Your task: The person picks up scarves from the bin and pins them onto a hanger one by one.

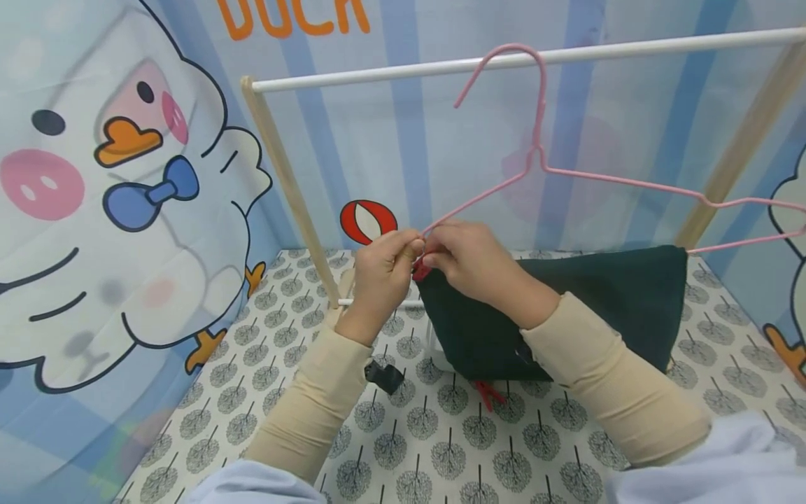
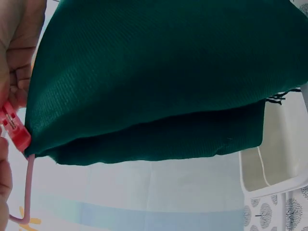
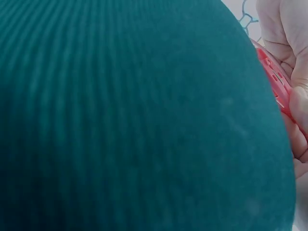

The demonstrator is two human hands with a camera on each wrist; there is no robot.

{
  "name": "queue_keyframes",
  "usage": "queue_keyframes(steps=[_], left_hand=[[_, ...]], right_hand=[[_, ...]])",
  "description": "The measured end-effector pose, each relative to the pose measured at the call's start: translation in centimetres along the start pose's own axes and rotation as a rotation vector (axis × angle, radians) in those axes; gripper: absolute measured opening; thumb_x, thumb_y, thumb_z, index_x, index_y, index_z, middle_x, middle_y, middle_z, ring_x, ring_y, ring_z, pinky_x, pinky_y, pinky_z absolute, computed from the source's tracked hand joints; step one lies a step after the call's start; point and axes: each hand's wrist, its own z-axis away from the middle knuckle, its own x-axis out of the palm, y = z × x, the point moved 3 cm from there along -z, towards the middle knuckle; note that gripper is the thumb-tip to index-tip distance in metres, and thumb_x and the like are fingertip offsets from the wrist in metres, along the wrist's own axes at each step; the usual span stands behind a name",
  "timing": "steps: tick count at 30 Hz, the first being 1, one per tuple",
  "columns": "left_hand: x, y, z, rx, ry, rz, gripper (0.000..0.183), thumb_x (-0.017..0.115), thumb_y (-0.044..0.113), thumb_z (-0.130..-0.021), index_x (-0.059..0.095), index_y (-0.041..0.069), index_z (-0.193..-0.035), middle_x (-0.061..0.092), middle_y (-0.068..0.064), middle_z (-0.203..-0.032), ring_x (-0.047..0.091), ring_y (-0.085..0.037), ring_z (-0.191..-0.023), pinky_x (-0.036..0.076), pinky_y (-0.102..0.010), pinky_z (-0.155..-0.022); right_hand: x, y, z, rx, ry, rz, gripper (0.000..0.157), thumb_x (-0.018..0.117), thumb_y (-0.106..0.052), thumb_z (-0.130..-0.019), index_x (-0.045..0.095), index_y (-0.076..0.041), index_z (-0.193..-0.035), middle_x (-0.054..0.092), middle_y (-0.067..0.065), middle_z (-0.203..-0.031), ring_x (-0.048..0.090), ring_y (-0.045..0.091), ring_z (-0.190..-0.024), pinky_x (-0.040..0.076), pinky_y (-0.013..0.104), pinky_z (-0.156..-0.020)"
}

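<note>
A pink wire hanger (image 1: 539, 133) hooks over the white rail, with a dark green ribbed cloth (image 1: 604, 301) folded over its lower bar. At the hanger's left corner both hands meet around a small red clothespin (image 2: 17, 130), which sits at the cloth's edge. My left hand (image 1: 385, 280) pinches at the clothespin from the left, fingers curled. From the other side my right hand (image 1: 475, 269) grips it between thumb and fingers. The right wrist view shows the clothespin (image 3: 276, 79) beside the cloth, partly covered by fingers (image 3: 301, 103).
The white rail (image 1: 378, 75) rests on a wooden frame (image 1: 290, 182). Below the cloth lie a red clothespin (image 1: 488, 394) and a white bin (image 2: 248, 178), partly hidden. A tree-patterned cloth (image 1: 422, 420) covers the table, with a printed duck backdrop (image 1: 157, 280) behind.
</note>
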Motion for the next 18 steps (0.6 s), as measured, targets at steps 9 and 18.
queue_keyframes(steps=[9, 18], left_hand=[[0.23, 0.06, 0.07, 0.004, 0.003, 0.003, 0.013, 0.063, 0.011, -0.085, 0.067, 0.0, -0.08, 0.058, -0.009, -0.061, 0.044, -0.016, -0.05, 0.034, -0.023, -0.045], [0.43, -0.05, 0.02, -0.005, -0.001, -0.016, 0.006, 0.066, 0.005, -0.083, 0.067, 0.0, -0.079, 0.06, -0.008, -0.06, 0.043, -0.015, -0.048, 0.032, -0.022, -0.044]], right_hand=[[0.4, 0.17, 0.06, 0.071, -0.06, 0.014, 0.005, 0.065, -0.004, -0.085, 0.064, 0.001, -0.084, 0.064, 0.011, -0.082, 0.061, 0.021, -0.073, 0.05, 0.032, -0.064], [0.7, 0.25, -0.02, 0.093, -0.085, 0.026, 0.005, 0.065, -0.005, -0.085, 0.063, -0.001, -0.084, 0.062, 0.01, -0.08, 0.058, 0.02, -0.07, 0.048, 0.032, -0.063]])
